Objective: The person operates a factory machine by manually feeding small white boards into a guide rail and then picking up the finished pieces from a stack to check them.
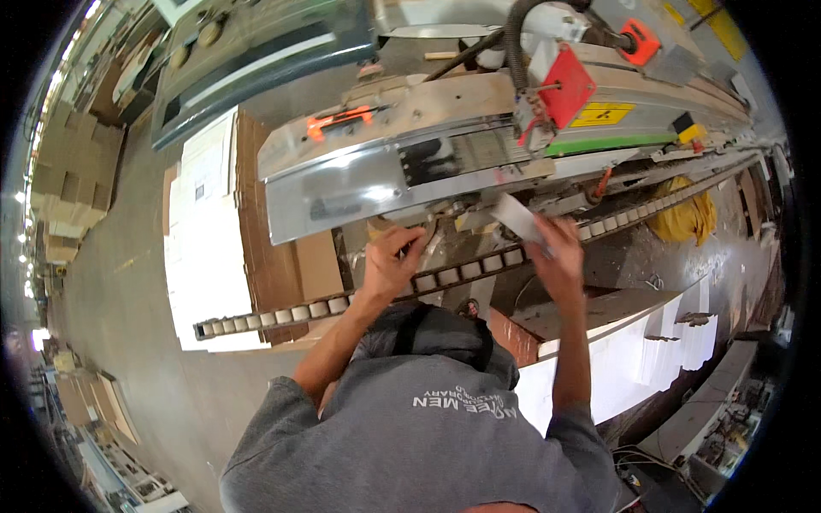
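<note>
A small pale rectangular piece (516,215) sits in my right hand (558,252), its fingers closed round the lower end. It tilts up toward the machine's front edge. My left hand (393,261) is further left with curled fingers, thumb and forefinger close together over the gap before the machine; what they hold, if anything, I cannot make out. Both hands are above a long roller rail (449,276) with pale rollers. Beyond them is the machine's shiny metal plate (338,192).
An orange tool (338,122) lies on the machine's top. A red plate (566,85) and a dark hose (517,43) rise at the right. Stacked cardboard (205,248) stands left, a white-sided box (633,355) at right, and yellow cloth (684,214) lies beyond the rail.
</note>
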A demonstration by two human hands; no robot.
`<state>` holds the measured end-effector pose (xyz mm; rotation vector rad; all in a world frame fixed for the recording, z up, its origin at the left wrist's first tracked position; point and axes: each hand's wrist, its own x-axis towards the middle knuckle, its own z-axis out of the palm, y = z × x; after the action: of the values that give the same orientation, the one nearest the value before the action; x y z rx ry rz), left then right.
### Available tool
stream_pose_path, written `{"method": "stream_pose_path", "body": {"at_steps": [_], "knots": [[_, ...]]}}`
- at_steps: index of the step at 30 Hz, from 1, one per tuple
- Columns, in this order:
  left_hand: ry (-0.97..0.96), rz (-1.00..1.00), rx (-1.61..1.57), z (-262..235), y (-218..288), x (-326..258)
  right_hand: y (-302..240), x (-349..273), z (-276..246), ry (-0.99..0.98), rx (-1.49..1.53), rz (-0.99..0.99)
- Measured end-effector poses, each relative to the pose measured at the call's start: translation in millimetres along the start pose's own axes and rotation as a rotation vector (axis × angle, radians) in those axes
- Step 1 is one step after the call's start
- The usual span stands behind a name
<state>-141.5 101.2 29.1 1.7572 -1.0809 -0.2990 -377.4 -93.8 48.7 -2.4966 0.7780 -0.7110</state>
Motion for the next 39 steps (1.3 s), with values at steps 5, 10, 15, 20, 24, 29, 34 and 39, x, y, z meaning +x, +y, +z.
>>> {"method": "stream_pose_path", "body": {"at_steps": [5, 10, 15, 20, 24, 29, 34, 39], "knots": [[0.214, -0.074, -0.005, -47.7, -17.3, -1.8, -79.1, 102.4, 111.0, -0.141, 0.087, -0.324], [0.341, -0.072, 0.093, -81.3, -45.6, 4.1, -117.5, 145.1, 179.2, -0.176, 0.1, -0.457], [0.355, -0.005, 0.195, -109.2, -82.5, 26.6, -141.3, 119.4, 188.7, -0.029, 0.229, -0.252], [0.258, 0.087, 0.315, -114.5, -100.4, 64.1, -148.5, 98.7, 205.0, -0.026, 0.579, 0.189], [0.23, 0.218, 0.354, -112.0, -110.6, 81.5, -158.9, 108.5, 206.6, 0.006, 0.633, 0.24], [0.221, 0.305, 0.307, -103.4, -125.2, 100.0, -155.9, 107.9, 221.0, 0.1, 0.584, 0.206], [0.219, 0.352, 0.333, -97.5, -122.7, 103.8, -157.9, 111.3, 220.9, 0.075, 0.675, 0.282], [0.183, 0.39, 0.356, -71.0, -106.0, 116.2, -130.3, 114.3, 216.4, 0.281, 0.499, 0.144]]}}
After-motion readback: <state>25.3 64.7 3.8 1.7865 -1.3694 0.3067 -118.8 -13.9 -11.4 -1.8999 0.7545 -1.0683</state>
